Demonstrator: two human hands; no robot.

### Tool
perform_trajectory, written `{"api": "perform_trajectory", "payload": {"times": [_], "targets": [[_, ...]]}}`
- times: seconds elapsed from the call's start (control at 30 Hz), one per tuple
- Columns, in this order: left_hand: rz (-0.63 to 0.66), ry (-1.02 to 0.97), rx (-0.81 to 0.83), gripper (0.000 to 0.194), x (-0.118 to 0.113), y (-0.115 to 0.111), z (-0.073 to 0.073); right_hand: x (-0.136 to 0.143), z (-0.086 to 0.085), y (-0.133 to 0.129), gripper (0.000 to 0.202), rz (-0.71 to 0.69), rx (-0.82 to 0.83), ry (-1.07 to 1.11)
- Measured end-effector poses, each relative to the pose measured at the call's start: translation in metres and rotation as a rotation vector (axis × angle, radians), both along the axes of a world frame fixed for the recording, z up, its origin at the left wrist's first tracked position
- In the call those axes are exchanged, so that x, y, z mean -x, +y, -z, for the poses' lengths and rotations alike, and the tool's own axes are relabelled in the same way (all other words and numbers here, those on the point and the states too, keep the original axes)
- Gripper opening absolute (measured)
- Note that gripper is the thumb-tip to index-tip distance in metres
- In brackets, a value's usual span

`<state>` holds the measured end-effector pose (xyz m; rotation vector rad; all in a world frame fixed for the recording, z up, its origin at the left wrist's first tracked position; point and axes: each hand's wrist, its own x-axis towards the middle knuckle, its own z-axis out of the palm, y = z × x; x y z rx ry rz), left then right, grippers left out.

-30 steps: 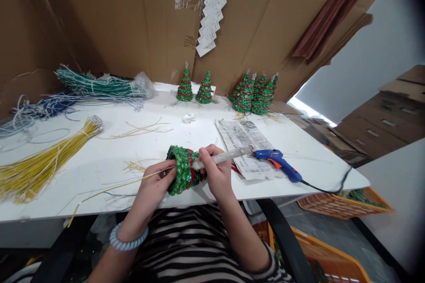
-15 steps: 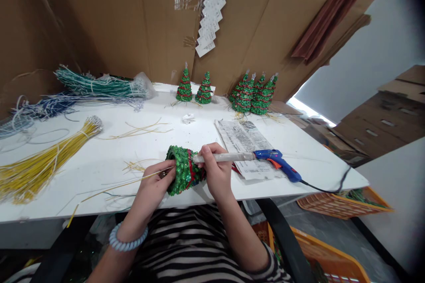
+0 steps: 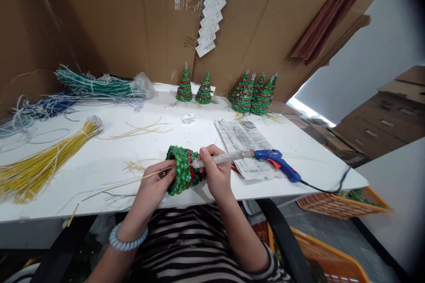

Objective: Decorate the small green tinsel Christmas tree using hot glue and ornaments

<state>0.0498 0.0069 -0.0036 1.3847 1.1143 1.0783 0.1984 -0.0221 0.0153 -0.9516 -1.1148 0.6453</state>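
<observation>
A small green tinsel Christmas tree [image 3: 181, 170] with red trim lies on its side over the table's front edge, its round base opening turned left. My left hand [image 3: 156, 183] is closed on the base rim, fingers partly inside. A yellow wire [image 3: 116, 185] runs left from those fingers. My right hand [image 3: 215, 170] grips a whitish, wrapped-looking rod [image 3: 232, 157], its left end against the tree's red trim. Its exact kind is unclear. The rod's right end overlaps the tip of a blue glue gun [image 3: 279, 163] lying on newspaper [image 3: 245, 141].
Several finished trees [image 3: 252, 95] stand at the back right, two more [image 3: 194, 86] at the back middle. Bundles of yellow wires [image 3: 56, 159] and green wires [image 3: 99, 86] lie left. The glue gun's cord [image 3: 325, 190] crosses the right edge. Orange crates [image 3: 345, 203] sit below.
The rod's left end has shifted slightly down and its angle has tilted a little. The tree and my left hand stay nearly still.
</observation>
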Motion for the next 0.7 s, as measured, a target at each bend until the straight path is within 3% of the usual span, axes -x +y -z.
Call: {"api": "perform_trajectory", "payload": {"times": [0.57,0.7], "targets": [[-0.012,-0.002,-0.013,0.036,-0.0001,-0.0019,-0.0024,-0.0015,0.002,0.0011,0.036,0.064,-0.008,0.023],[-0.004,-0.008,-0.011,0.035,-0.0002,-0.0023,-0.0021,-0.0016,0.0024,0.0004,0.036,0.015,0.012,0.027]]}}
